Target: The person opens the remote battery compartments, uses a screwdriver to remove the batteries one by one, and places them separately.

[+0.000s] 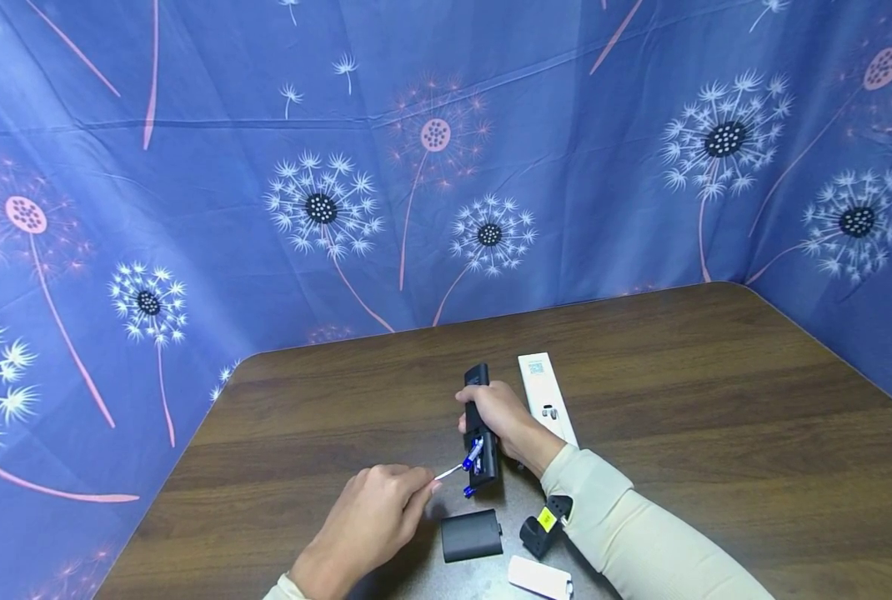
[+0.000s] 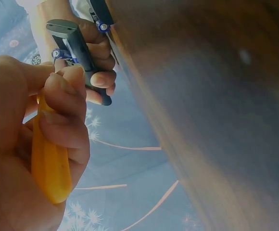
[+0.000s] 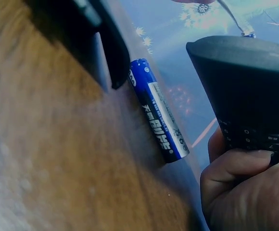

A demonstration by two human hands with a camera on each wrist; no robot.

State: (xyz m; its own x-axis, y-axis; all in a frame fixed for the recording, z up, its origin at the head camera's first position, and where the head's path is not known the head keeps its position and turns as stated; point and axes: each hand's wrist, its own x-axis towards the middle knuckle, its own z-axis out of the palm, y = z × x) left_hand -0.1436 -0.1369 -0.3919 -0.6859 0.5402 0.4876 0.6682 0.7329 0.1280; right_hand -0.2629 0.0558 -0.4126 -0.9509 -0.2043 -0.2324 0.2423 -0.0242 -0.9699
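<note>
My right hand (image 1: 500, 410) grips a black remote control (image 1: 477, 376) above the table, its keypad showing in the right wrist view. At its near end the battery compartment is uncovered, and a blue-and-white battery (image 1: 473, 454) sticks up at a slant from it. My left hand (image 1: 374, 512) holds a screwdriver by its yellow handle (image 2: 50, 163). Its thin metal shaft (image 1: 449, 472) reaches to that battery, apparently touching it. Another blue battery (image 3: 158, 110) lies on the table just below the remote. A flat black cover (image 1: 472, 535) lies nearer to me.
A long white box (image 1: 547, 396) lies beyond my right wrist. Near the front lies a small white piece (image 1: 539, 577). A black wrist device with a yellow label (image 1: 547, 520) sits by my right sleeve. Behind the wooden table (image 1: 326, 400) hangs a blue dandelion-patterned cloth (image 1: 266, 67).
</note>
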